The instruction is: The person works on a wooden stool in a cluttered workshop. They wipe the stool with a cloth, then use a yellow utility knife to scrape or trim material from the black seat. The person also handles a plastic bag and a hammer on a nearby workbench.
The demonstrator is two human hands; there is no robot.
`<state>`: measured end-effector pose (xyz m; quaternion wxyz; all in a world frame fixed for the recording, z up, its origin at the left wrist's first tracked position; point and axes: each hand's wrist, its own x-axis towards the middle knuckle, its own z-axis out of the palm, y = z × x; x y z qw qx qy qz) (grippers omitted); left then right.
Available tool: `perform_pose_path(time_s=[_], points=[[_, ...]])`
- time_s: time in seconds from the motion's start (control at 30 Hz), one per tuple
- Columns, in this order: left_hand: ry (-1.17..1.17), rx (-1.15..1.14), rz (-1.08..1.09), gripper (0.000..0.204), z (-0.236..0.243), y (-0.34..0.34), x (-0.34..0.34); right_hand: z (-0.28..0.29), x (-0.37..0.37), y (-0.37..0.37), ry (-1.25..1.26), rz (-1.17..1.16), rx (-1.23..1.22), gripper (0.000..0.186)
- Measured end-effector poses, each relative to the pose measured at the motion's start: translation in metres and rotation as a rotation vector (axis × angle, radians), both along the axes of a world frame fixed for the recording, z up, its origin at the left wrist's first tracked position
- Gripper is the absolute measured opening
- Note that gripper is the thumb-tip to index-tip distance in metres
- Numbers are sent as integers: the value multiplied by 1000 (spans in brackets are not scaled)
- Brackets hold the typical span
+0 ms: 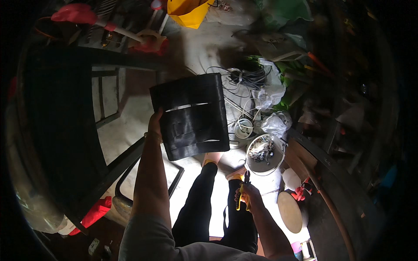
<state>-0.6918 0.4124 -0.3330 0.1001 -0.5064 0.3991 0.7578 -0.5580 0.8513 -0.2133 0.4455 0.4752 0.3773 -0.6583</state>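
Observation:
My left hand (156, 123) grips the left edge of a black, flat, roughly square panel (193, 124), which looks made of wide overlapping strips with narrow slits between them. It is held up in front of me, slightly tilted, and the fingers behind it are hidden. My right hand (250, 195) is closed around a pair of pliers (238, 201) with yellow-and-black handles, their dark jaws pointing away from me. Just beyond the jaws stands a white bucket (248, 163) with small metal bits and scraps inside.
A coil of black wire (250, 78) lies beyond the panel beside white plastic bags (276, 124). A small white tub (243, 128) stands near the bucket. Dark metal frames (126, 162) are at left. A round tan board (290, 212) leans at right, and a yellow container (189, 11) is at the far end.

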Motion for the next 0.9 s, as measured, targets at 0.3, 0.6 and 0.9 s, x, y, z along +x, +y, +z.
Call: perform_pose_path(time_s=[0.3,0.6,0.9], points=[[-130,-1733,-604,72,-15,28,3,10,-15,-21,-45,60,10,26],[373,-1541,-1211,74,1,156,-72,3,-20,-23,-20,65,4,24],[527,-1480,-1552,57,-5,180,-29,3,-8,-16,-18,68,10,22]])
